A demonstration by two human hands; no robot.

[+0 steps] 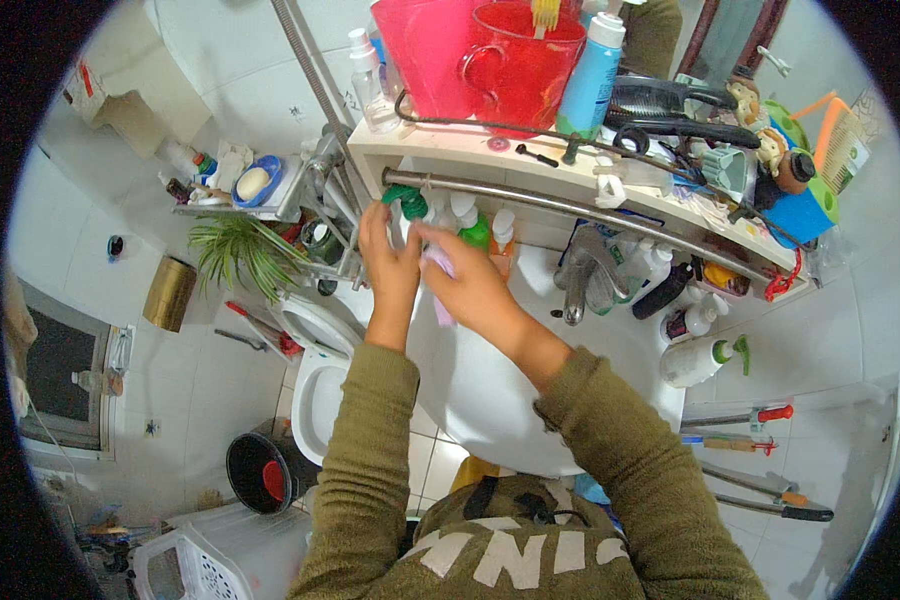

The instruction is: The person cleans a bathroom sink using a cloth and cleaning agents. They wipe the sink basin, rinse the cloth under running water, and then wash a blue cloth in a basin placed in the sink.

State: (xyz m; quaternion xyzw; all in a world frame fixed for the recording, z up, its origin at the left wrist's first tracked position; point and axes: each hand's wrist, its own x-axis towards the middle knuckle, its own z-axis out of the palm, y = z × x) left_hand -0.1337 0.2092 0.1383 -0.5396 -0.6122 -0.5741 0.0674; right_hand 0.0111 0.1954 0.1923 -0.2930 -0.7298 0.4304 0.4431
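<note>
Both hands are raised over the left end of a white washbasin [495, 397], just below a metal rail [525, 196]. My right hand [469, 281] is curled around a lilac cloth [442, 307], part of which hangs below the palm. Close beside it, my left hand [390, 251] has its fingers pointing up near a green cloth-like item [406, 201] at the rail's left end; whether they touch it is unclear. A green bottle [476, 232] and an orange pump bottle [502, 244] stand behind my right hand.
A chrome faucet [586, 277] and several bottles line the basin's back. Above, a cream shelf [472, 146] carries a red mug [521, 67], a blue tube [591, 75] and combs. At left are a potted plant [244, 247], a toilet [322, 397] and a black bucket [259, 469].
</note>
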